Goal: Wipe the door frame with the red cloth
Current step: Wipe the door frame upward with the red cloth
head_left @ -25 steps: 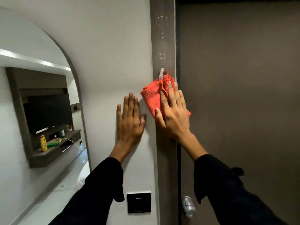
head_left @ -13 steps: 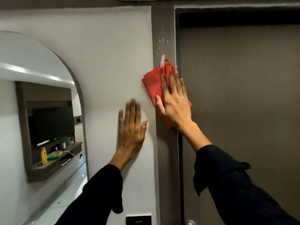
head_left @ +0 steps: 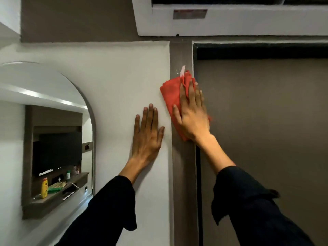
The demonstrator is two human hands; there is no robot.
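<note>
The grey-brown door frame (head_left: 182,174) runs vertically between the white wall and the brown door (head_left: 262,130). My right hand (head_left: 192,116) lies flat on the folded red cloth (head_left: 170,93) and presses it against the frame, near the frame's upper corner. A white tag sticks up from the cloth's top. A few pale specks show on the frame just above the cloth. My left hand (head_left: 148,135) rests flat on the white wall beside the frame, fingers pointing up, holding nothing.
A white air-conditioner unit (head_left: 230,20) hangs above the door. An arched mirror (head_left: 44,139) on the left wall reflects a shelf with a yellow bottle and a television. The door's top edge sits in a dark gap under the frame head.
My right hand has slid the red cloth upward along the frame toward the top corner. The view has tilted up, bringing the air conditioner into sight. My left hand stays on the wall.
</note>
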